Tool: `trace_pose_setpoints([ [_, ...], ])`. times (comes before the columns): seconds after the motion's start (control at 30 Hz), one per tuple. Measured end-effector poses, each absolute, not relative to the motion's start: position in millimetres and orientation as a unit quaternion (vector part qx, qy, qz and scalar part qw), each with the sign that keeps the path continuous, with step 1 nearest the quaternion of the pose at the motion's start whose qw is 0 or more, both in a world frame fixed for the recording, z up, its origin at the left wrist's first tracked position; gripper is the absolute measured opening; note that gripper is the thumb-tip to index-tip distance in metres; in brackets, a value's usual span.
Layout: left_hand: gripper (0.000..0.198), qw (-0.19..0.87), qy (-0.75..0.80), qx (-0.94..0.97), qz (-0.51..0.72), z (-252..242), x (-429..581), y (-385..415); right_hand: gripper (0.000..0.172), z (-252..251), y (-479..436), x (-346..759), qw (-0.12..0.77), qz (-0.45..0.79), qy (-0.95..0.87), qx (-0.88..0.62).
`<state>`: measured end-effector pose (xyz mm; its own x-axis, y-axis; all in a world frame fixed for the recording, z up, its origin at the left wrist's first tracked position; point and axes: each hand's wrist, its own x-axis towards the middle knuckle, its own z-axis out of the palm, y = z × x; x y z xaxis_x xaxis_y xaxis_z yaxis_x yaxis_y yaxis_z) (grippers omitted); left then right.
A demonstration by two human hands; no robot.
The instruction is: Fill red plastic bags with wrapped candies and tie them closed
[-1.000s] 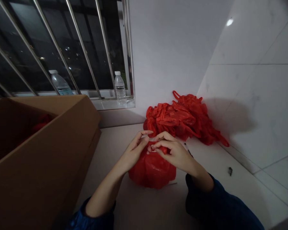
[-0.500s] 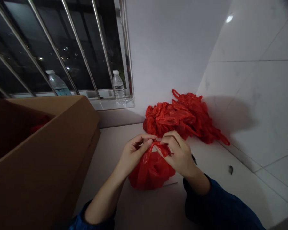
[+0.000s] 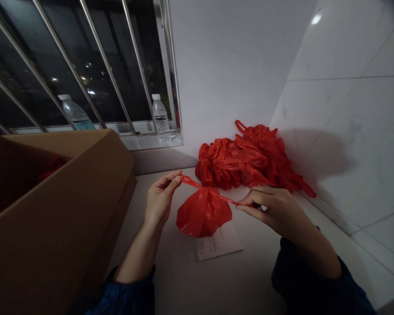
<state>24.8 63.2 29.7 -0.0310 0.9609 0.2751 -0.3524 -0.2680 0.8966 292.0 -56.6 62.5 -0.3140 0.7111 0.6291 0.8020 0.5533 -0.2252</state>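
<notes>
A red plastic bag (image 3: pixel 204 213) hangs between my hands, gathered at its top, with its two handles pulled out sideways. My left hand (image 3: pixel 160 197) pinches the end of one handle. The other handle runs to my right hand (image 3: pixel 265 203), where thumb and fingers are closed on its tip. Partly behind and below the bag lies a flat white booklet or card (image 3: pixel 218 245) with printed characters too small to read. What is inside the bag, if anything, is hidden.
A heap of crumpled red plastic bags (image 3: pixel 243 159) rests against the wall on the white surface (image 3: pixel 180 280). At left stands an open cardboard box (image 3: pixel 65 205) with something red inside. Two water bottles, one upright (image 3: pixel 160 118), one leaning (image 3: pixel 75 113), are by the barred window.
My hands have moved apart, left hand leftward and right hand rightward, stretching the bag's handles tight. The bag's top is now gathered, and more of the white booklet or card shows.
</notes>
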Motion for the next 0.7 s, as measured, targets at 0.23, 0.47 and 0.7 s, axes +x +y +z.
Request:
trace_pose_setpoints([
  [0.23, 0.032, 0.501, 0.352, 0.455, 0.646, 20.5, 19.8, 77.0, 0.025, 66.2, -54.7, 296.0, 0.294, 0.028, -0.801, -0.521],
  [0.47, 0.041, 0.475, 0.317, 0.595, 0.566, 43.8, 37.0, 38.8, 0.020, 59.8, -31.4, 276.9, 0.422, 0.154, -0.782, -0.432],
  [0.7, 0.064, 0.540, 0.318, 0.531, 0.570, 24.0, 38.2, 52.9, 0.025, 47.6, -17.0, 272.8, 0.471, 0.264, -0.735, -0.411],
])
